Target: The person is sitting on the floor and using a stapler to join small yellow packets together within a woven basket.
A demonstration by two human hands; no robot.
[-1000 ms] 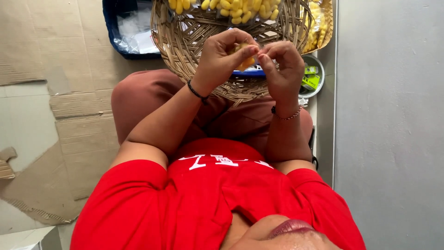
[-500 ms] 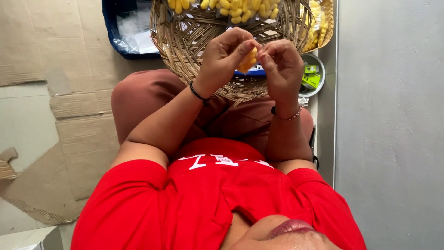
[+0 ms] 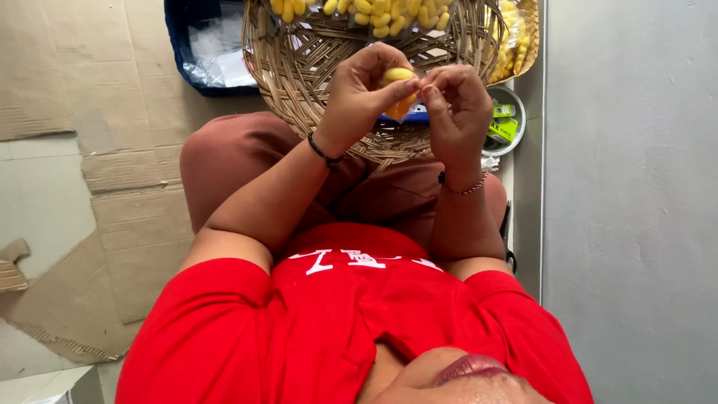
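Basket (image 3: 299, 82): woven wicker, rough, matt.
Yellow cocoon (image 3: 397, 75): smooth, matt.
Floor sheets (image 3: 67, 67), 10 o'clock: brown cardboard, matt.
Bowl (image 3: 516, 135), 2 o'clock: glossy metal.

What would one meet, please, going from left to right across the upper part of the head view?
Cardboard sheets → blue bin → left hand → yellow oval piece → right hand → small round tin → grey wall.

Yellow cocoon (image 3: 399, 75) now raised higher between fingertips (image 3: 407, 86).

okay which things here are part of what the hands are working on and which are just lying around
In hand: yellow cocoon, pinched by left hand and right hand; wicker basket of yellow cocoons.

Lying about: blue bin, metal bowl, cardboard.
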